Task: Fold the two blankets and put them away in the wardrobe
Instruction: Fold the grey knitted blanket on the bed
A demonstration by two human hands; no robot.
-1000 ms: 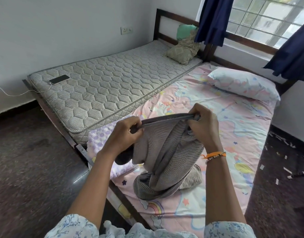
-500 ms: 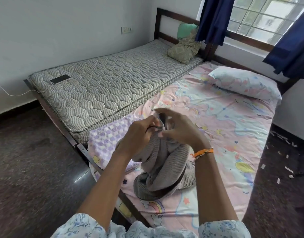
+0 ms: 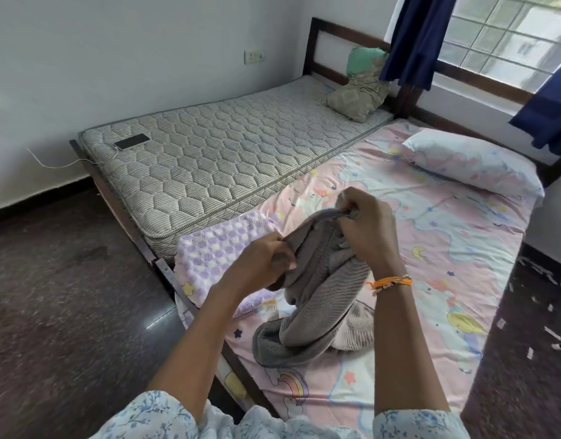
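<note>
A grey ribbed blanket (image 3: pixel 317 299) hangs bunched above the pink cartoon bedsheet (image 3: pixel 447 280), its lower part piled on the sheet. My left hand (image 3: pixel 260 264) grips its dark edge low on the left. My right hand (image 3: pixel 364 229), with an orange thread band at the wrist, grips the same edge higher up. A purple-and-white dotted blanket (image 3: pixel 219 251) lies folded on the sheet's near left corner, partly behind my left arm. No wardrobe is in view.
A bare quilted mattress (image 3: pixel 215 163) lies to the left with a phone (image 3: pixel 132 141) on a charging cable. A pillow (image 3: pixel 472 163) rests at the head of the pink bed. Crumpled cushions (image 3: pixel 358 96) sit by the headboard. Dark floor surrounds the beds, with paper scraps at right.
My hands came together at the blanket's edge half a second ago and have now drawn apart, the left going lower and the right staying higher. The camera shifted slightly.
</note>
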